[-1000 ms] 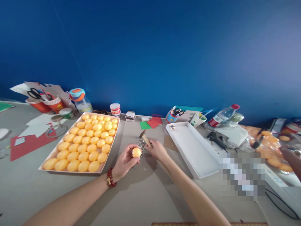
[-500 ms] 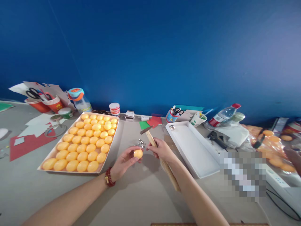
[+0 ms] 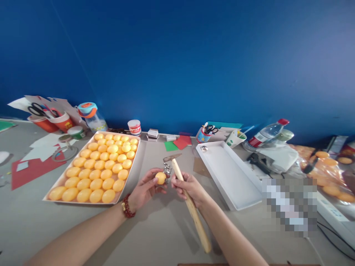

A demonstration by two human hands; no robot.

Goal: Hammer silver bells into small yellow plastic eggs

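Note:
An orange ping-pong ball is pinched in the fingers of my left hand, which wears a red bead bracelet. My right hand is closed around a hammer by its wooden handle. The hammer's metal head points up and left, above and slightly right of the ball. Small shiny metal pieces lie on the table just beyond the ball; their kind is too small to tell. To the left, a shallow box of orange balls stands beside my left forearm.
A white tray at right has a shiny piece in its far corner. Behind stand a red-labelled tub, a pen cup and a drink bottle. Bagged balls and a power strip lie far right.
The hammer has turned in my right hand: its head sits slightly lower and its handle end has swung toward me. The ball in my left hand has shifted slightly left and up.

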